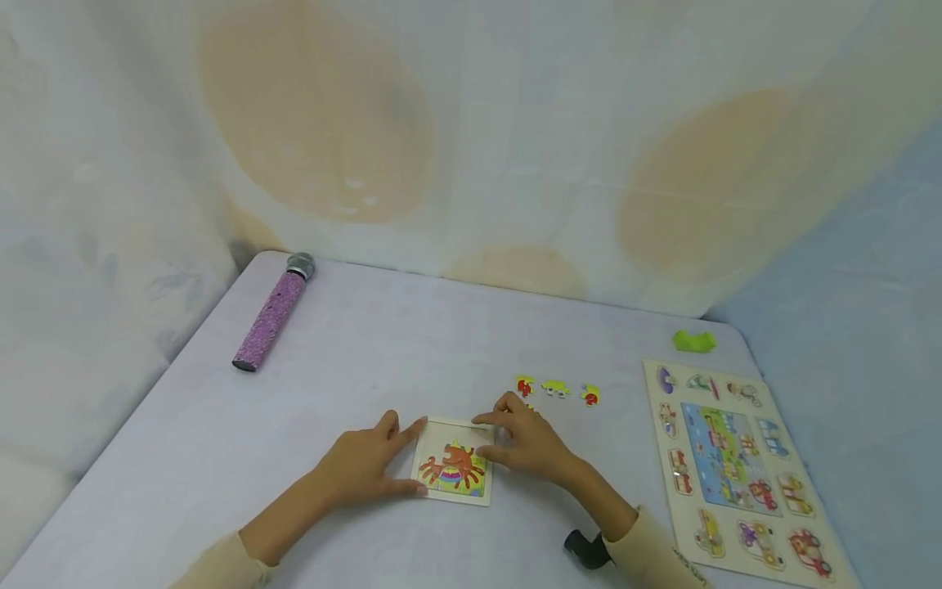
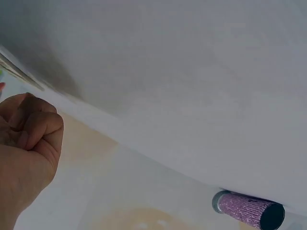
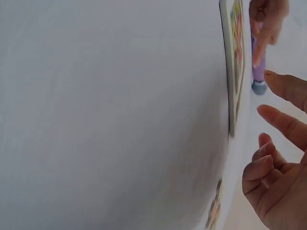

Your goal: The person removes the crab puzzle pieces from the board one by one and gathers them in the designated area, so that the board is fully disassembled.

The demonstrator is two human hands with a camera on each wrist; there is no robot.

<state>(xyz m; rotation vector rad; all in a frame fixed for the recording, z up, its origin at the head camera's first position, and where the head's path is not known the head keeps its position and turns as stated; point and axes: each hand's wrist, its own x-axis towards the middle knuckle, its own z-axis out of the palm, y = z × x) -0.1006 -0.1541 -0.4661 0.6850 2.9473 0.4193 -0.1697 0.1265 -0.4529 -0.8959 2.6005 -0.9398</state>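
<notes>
A small square wooden puzzle point(image 1: 455, 496) lies on the table, its picture a red crab with a rainbow belly; its upper part shows bare backing. My left hand point(image 1: 361, 469) touches the puzzle's left edge, straight index finger at the upper corner and thumb at the lower one, other fingers folded. Over the right edge reaches my right hand point(image 1: 533, 442). In the right wrist view its thumb and index finger point(image 3: 285, 125) stand apart with nothing between them. Behind it lie a red-and-yellow piece point(image 1: 524, 386), a yellow piece point(image 1: 555, 388) and another red piece point(image 1: 590, 395); one more is mostly hidden.
A purple glittery microphone point(image 1: 272, 319) lies at the back left. Along the right side sits a large picture puzzle board point(image 1: 670, 507), with a green object point(image 1: 693, 341) behind it. A black curved object point(image 1: 585, 550) lies beside my right forearm.
</notes>
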